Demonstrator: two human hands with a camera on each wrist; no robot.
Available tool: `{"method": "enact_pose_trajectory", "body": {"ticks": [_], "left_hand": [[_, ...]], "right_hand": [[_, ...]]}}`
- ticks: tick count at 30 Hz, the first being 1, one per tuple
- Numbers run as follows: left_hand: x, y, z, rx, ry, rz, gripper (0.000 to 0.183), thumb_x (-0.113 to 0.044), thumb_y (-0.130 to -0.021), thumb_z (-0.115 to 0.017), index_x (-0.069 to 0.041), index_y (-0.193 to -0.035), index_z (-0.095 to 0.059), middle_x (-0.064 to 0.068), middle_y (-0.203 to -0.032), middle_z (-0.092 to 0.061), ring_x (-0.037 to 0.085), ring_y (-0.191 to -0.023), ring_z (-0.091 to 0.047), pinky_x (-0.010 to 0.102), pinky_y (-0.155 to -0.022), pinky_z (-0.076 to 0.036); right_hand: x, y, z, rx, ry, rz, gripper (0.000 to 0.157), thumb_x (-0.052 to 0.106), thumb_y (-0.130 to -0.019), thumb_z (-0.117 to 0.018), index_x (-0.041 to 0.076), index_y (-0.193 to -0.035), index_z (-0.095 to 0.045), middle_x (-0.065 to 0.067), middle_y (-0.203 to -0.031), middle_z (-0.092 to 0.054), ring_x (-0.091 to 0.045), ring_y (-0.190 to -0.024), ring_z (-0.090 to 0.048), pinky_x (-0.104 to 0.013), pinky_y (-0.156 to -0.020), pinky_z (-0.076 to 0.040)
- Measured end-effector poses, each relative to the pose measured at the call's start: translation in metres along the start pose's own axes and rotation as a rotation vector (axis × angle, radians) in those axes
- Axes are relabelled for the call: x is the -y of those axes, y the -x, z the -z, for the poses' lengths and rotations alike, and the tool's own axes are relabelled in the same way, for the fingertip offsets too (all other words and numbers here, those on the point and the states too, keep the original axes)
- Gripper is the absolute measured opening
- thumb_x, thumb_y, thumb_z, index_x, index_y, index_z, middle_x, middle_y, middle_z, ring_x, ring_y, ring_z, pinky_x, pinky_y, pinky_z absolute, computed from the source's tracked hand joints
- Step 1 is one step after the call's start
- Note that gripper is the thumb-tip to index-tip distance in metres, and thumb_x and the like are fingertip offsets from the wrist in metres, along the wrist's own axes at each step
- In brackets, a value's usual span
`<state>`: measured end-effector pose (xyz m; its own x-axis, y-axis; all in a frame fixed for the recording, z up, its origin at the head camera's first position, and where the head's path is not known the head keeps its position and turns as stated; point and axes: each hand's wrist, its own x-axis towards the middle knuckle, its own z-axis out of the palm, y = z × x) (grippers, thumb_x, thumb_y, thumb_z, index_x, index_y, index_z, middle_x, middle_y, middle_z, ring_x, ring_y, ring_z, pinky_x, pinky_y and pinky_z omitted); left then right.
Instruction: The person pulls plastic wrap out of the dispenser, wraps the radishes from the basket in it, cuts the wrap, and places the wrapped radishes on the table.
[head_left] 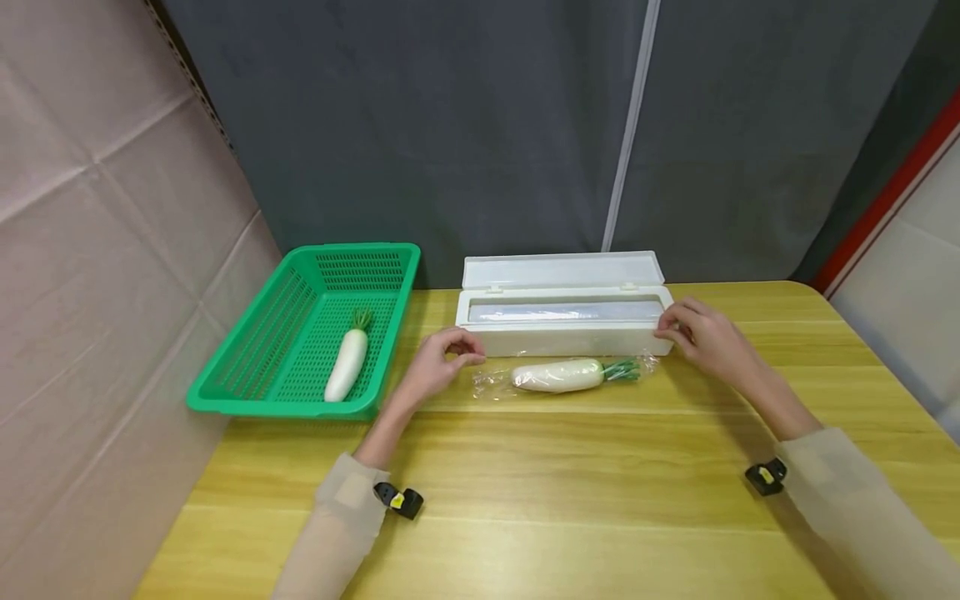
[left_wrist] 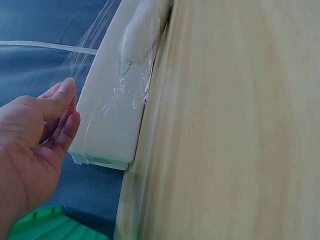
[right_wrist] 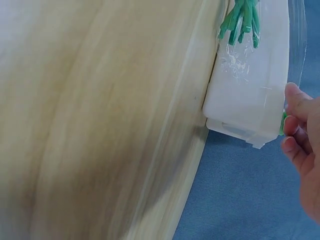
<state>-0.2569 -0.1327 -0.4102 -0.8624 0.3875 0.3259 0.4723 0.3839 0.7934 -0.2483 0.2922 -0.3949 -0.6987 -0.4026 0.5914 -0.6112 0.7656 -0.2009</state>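
Note:
My left hand [head_left: 448, 354] is at the left end of a white cling film dispenser box [head_left: 562, 340], thumb and fingertips together. Thin clear film [left_wrist: 82, 55] runs from those fingertips along the box in the left wrist view. My right hand [head_left: 693, 333] is at the box's right end and pinches the film's other side [right_wrist: 298, 55]. The box lid [head_left: 562, 270] stands raised at the back, and a film roll [head_left: 562, 312] shows inside. A white radish [head_left: 558, 377] with green stems, wrapped in clear film with loose ends, lies on the table in front of the box.
A green plastic basket [head_left: 397, 350] stands on the left, with another white radish [head_left: 347, 364] in it. Behind the wooden table [head_left: 570, 500] hangs a dark grey curtain [head_left: 450, 125]. A pale sheet [head_left: 112, 250] covers the left side.

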Motion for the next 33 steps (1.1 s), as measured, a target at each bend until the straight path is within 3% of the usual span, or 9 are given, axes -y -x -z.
{"method": "enact_pose_trajectory", "body": {"ticks": [6, 15, 26, 33], "left_hand": [[-0.002, 0.005, 0.002, 0.048, -0.017, -0.004, 0.008, -0.002, -0.088, -0.076, -0.004, -0.094, -0.072, 0.004, -0.091, -0.069, 0.017, -0.083, -0.064, 0.033, -0.079, -0.056], [-0.009, 0.011, 0.004, 0.088, -0.037, -0.027, 0.009, -0.003, -0.088, -0.077, -0.005, -0.095, -0.072, 0.003, -0.089, -0.069, 0.018, -0.081, -0.064, 0.044, -0.08, -0.056], [-0.01, 0.017, 0.005, 0.196, -0.083, -0.083, 0.011, -0.001, -0.088, -0.076, -0.007, -0.096, -0.072, -0.001, -0.089, -0.069, 0.013, -0.081, -0.063, 0.038, -0.078, -0.057], [-0.009, 0.02, 0.002, 0.274, -0.122, -0.055, 0.01, 0.001, -0.089, -0.075, -0.007, -0.093, -0.072, -0.002, -0.088, -0.067, 0.012, -0.081, -0.062, 0.033, -0.076, -0.056]], "right_hand": [[0.001, 0.005, 0.002, 0.007, -0.045, 0.046, 0.024, -0.01, -0.077, -0.081, 0.005, -0.087, -0.066, -0.003, -0.083, -0.063, -0.012, -0.069, -0.052, -0.016, -0.062, -0.042], [0.004, 0.013, 0.004, -0.02, -0.072, 0.134, 0.032, -0.016, -0.069, -0.083, 0.006, -0.089, -0.071, -0.002, -0.083, -0.068, -0.01, -0.069, -0.054, -0.014, -0.063, -0.042], [0.008, 0.024, 0.006, 0.03, -0.135, 0.155, 0.037, -0.017, -0.064, -0.084, 0.008, -0.087, -0.07, 0.002, -0.082, -0.064, -0.005, -0.069, -0.053, -0.014, -0.06, -0.042], [0.005, 0.028, 0.0, 0.136, -0.169, 0.179, 0.031, -0.013, -0.068, -0.085, 0.008, -0.085, -0.069, 0.003, -0.082, -0.066, -0.003, -0.069, -0.055, -0.018, -0.057, -0.047]]}}
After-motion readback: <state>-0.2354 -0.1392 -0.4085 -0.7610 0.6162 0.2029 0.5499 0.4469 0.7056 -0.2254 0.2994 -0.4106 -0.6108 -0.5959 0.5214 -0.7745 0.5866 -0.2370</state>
